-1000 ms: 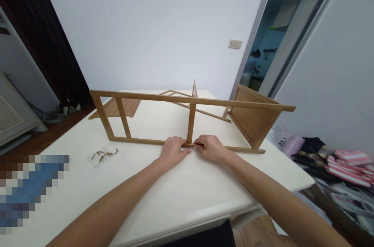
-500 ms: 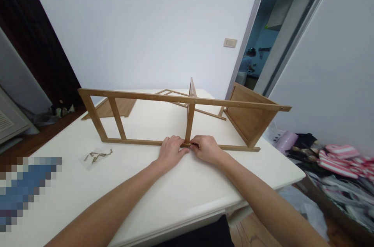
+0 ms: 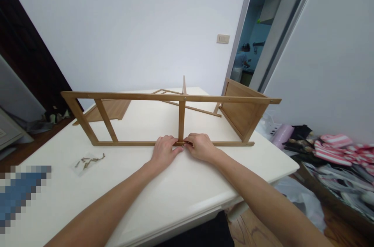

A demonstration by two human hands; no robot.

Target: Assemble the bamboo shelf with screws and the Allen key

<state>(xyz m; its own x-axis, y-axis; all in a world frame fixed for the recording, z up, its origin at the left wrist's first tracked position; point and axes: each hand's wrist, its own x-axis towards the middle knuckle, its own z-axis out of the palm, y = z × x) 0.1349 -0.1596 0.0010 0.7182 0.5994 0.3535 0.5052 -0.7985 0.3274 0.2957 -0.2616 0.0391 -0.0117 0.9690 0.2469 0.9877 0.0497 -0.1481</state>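
At the left edge of the white table [image 3: 131, 184], a blue shape [image 3: 20, 192] is blurred out. Farther back, a wooden board [image 3: 108, 110] lies partly behind the left end of the wooden frame [image 3: 122, 96]. Screws [image 3: 90, 160] lie on a clear plastic bag [image 3: 83, 165], near and left of the hands. The frame stands lengthwise on the table, its near rail partly covered by both hands. The left hand [image 3: 166, 151] grips that rail left of the middle crossbar [image 3: 181, 120]; the right hand [image 3: 200, 146] bends its fingers at the joint, their hold unclear. A thin wooden frame [image 3: 191, 108] lies beyond, and a wooden panel [image 3: 241, 108] rises at the right end. Clothes [image 3: 336, 149] are heaped at right.
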